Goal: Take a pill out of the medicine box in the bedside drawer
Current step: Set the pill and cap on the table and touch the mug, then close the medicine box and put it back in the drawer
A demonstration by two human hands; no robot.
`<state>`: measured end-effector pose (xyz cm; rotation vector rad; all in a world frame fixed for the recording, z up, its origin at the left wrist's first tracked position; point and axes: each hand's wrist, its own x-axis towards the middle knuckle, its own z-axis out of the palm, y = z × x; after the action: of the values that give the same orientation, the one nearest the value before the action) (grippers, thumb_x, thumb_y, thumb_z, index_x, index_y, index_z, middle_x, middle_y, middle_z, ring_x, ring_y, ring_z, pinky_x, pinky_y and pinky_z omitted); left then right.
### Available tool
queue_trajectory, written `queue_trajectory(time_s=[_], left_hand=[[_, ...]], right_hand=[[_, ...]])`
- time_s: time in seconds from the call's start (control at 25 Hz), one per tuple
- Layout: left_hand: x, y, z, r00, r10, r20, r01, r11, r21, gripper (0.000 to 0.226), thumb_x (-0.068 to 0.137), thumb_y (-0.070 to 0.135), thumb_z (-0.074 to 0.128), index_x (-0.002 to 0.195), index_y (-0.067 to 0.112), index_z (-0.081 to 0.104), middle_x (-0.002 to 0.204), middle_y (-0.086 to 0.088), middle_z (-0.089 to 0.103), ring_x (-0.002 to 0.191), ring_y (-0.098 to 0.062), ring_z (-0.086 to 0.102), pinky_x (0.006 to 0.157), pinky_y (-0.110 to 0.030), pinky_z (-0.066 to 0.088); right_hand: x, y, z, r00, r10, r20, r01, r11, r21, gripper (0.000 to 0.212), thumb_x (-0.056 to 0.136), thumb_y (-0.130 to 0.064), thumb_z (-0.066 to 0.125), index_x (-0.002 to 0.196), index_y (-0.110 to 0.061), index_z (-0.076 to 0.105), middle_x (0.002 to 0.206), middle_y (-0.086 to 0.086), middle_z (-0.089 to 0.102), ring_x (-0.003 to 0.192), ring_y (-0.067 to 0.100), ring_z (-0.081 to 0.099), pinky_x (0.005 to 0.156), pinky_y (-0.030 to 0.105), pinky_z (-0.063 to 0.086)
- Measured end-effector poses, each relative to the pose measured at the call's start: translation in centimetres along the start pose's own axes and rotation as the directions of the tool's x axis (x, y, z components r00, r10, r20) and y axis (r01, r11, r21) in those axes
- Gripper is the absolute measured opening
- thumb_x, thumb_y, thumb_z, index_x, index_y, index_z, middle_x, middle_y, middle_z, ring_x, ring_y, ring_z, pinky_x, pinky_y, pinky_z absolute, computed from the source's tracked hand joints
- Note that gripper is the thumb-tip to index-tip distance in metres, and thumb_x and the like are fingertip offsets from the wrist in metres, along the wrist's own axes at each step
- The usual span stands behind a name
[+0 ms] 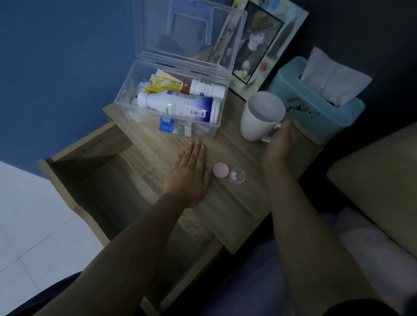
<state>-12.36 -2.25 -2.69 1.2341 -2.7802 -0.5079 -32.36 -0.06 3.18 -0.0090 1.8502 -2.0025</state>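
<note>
The clear plastic medicine box [205, 130] stands open on the wooden bedside table [233, 209], its lid up, with white bottles and packets inside. In front of it lie a pink cap [221, 170] and a small clear container [237, 176] with two white pills in it. My left hand [190, 174] rests flat on the tabletop, fingers together, just left of the pink cap, holding nothing. My right hand [281, 143] grips the handle of a white mug [261, 116] that stands on the table. The drawer [107, 175] below is pulled open and looks dark inside.
A teal tissue box [312, 108] stands behind the mug at the right. A picture frame [262, 43] leans against the wall behind the medicine box. The bed edge [385, 190] lies to the right; white floor at the lower left.
</note>
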Motion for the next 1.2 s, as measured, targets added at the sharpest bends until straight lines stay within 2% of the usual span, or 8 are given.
queue_trajectory(time_s=[0.16,0.6,0.76,0.84,0.96,1.04,1.08,1.2], left_hand=[[0.0,0.0,0.0,1.0,0.001,0.007,-0.001,1.0,0.018,0.064,0.095,0.043,0.019,0.149,0.009,0.008,0.16,-0.011,0.009,0.148,-0.02,0.002,0.116,-0.032,0.002],[0.2,0.2,-0.1,1.0,-0.01,0.01,0.01,1.0,-0.021,0.064,0.097,0.042,0.024,0.149,0.009,0.009,0.16,-0.011,0.009,0.148,-0.021,0.001,0.115,-0.031,0.001],[-0.2,-0.1,-2.1,0.999,-0.031,0.017,0.035,0.967,-0.254,0.062,0.097,0.039,0.031,0.148,0.008,0.014,0.159,-0.012,0.013,0.147,-0.02,0.006,0.113,-0.027,0.002],[-1.0,-1.5,-3.8,0.985,-0.153,-0.08,0.116,0.93,-0.349,0.057,0.097,0.036,0.033,0.147,0.01,0.022,0.156,-0.013,0.024,0.145,-0.021,0.016,0.112,-0.027,0.009],[-2.2,-4.8,-6.8,0.899,-0.39,-0.2,0.276,0.858,-0.433,0.051,0.098,0.033,0.031,0.144,0.01,0.029,0.15,-0.016,0.034,0.14,-0.027,0.03,0.113,-0.039,0.025],[-2.0,-6.9,-9.1,0.841,-0.47,-0.268,0.324,0.834,-0.446,0.05,0.098,0.029,0.03,0.142,0.005,0.031,0.147,-0.022,0.037,0.137,-0.034,0.033,0.112,-0.046,0.031],[-1.5,-7.6,-10.2,0.818,-0.492,-0.296,0.334,0.827,-0.451,0.05,0.098,0.026,0.031,0.141,0.002,0.031,0.146,-0.025,0.037,0.136,-0.037,0.034,0.112,-0.048,0.031],[0.9,-9.0,-13.0,0.792,-0.508,-0.339,0.327,0.821,-0.468,0.049,0.097,0.018,0.035,0.14,-0.005,0.031,0.145,-0.03,0.036,0.134,-0.042,0.033,0.112,-0.045,0.026]], right_hand=[[-2.7,1.9,-2.0,0.996,-0.012,0.085,0.014,1.0,-0.022,0.031,0.093,-0.014,0.041,0.064,-0.019,0.05,0.067,-0.005,0.054,0.055,-0.004,0.052,0.056,0.022,0.041],[-4.0,2.7,-3.3,0.989,-0.043,0.143,0.053,0.996,-0.066,0.032,0.095,-0.014,0.039,0.07,-0.017,0.059,0.075,-0.003,0.062,0.061,-0.008,0.06,0.055,0.011,0.048],[-4.4,1.9,-3.8,0.99,0.048,0.136,-0.024,0.984,-0.175,0.037,0.099,-0.031,0.033,0.121,-0.009,0.054,0.109,-0.001,0.056,0.095,0.003,0.056,0.068,0.011,0.042],[-4.2,0.6,-4.0,0.997,-0.035,0.072,0.048,0.982,-0.183,0.043,0.099,-0.033,0.033,0.134,-0.008,0.043,0.117,-0.004,0.046,0.109,0.009,0.047,0.072,0.008,0.034],[-2.7,-3.6,-2.4,0.954,-0.297,0.035,0.298,0.932,-0.205,0.032,0.093,-0.033,0.041,0.11,-0.009,0.052,0.106,0.002,0.051,0.1,0.017,0.051,0.075,0.018,0.043],[-1.7,-6.5,0.2,0.866,-0.478,0.149,0.501,0.823,-0.269,0.024,0.088,-0.036,0.042,0.09,-0.013,0.05,0.093,0.008,0.051,0.089,0.02,0.051,0.077,0.029,0.043],[-1.3,-7.7,2.0,0.816,-0.53,0.23,0.577,0.762,-0.294,0.024,0.086,-0.036,0.042,0.087,-0.013,0.05,0.091,0.008,0.051,0.087,0.019,0.05,0.077,0.025,0.042],[-0.3,-9.8,7.9,0.725,-0.493,0.481,0.68,0.621,-0.389,0.03,0.091,-0.028,0.043,0.103,-0.004,0.057,0.112,0.016,0.056,0.101,0.026,0.055,0.084,0.026,0.042]])
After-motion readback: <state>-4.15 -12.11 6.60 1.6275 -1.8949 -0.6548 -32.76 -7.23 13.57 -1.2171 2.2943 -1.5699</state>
